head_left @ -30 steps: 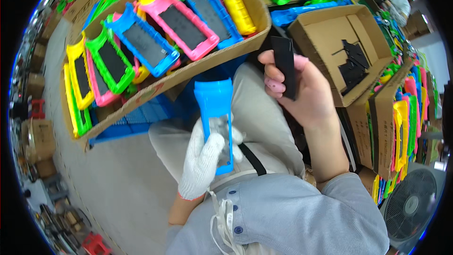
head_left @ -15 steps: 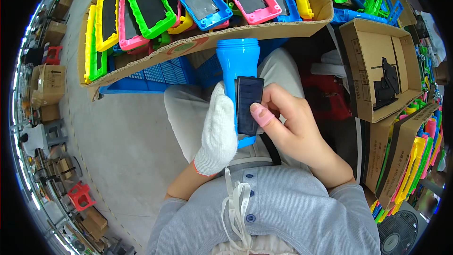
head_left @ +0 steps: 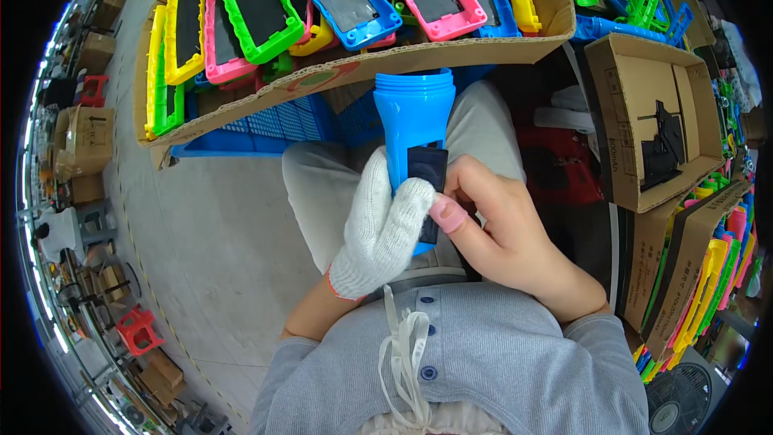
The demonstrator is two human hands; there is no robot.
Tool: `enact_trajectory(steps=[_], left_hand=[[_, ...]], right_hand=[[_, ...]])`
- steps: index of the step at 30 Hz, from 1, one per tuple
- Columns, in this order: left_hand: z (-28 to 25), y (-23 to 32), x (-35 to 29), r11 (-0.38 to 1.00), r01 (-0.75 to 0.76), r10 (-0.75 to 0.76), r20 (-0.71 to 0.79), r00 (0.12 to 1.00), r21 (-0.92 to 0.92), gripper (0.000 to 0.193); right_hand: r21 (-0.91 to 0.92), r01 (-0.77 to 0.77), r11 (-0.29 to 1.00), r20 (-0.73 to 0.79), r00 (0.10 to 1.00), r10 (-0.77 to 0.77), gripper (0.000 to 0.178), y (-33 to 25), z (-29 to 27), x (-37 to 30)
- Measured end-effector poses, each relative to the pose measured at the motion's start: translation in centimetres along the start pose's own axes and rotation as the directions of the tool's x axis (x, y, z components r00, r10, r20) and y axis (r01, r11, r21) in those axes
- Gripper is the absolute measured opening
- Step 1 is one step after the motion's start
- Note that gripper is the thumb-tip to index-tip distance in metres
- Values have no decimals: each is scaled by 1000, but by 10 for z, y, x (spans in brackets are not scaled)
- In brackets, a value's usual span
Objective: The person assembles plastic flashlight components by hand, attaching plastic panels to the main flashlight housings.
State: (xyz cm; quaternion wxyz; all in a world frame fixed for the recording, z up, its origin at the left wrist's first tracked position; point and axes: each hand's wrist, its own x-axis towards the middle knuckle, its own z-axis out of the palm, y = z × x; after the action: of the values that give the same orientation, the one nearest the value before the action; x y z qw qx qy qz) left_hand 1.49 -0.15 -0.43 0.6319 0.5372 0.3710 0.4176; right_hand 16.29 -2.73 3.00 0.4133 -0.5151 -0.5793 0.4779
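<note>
Fingers (head_left: 410, 205) meet across the black panel (head_left: 427, 164) against the blue housing (head_left: 415, 113).

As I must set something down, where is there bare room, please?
Grey floor lies free between the nearer red stool, blue basket and left leg. Some cardboard shows above the black parts inside the small box; the large carton is crowded with frames.

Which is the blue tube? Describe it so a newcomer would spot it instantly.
Find the long cardboard box of colourful frames across the top. Below its front edge, above the person's lap, the white-gloved left grip holds the blue tube. Unlike the blue frames in the box, it has a round, ridged mouth and a black panel against it.
</note>
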Motion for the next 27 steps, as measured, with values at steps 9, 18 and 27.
enact_trajectory(steps=[9, 18, 27], left_hand=[[-2, 15, -1, 993, 91, -88, 49, 995, -77, 27], [-3, 30, 7, 975, 212, -209, 42, 977, -69, 29], [3, 30, 10, 968, 165, -147, -106, 983, 191, 23]], right_hand=[[366, 28, 930, -38, 999, -15, 31, 12, -6, 13], [381, 18, 924, 32, 999, -33, 22, 6, -2, 18], [279, 82, 957, -97, 994, -57, 17, 17, 2, 26]])
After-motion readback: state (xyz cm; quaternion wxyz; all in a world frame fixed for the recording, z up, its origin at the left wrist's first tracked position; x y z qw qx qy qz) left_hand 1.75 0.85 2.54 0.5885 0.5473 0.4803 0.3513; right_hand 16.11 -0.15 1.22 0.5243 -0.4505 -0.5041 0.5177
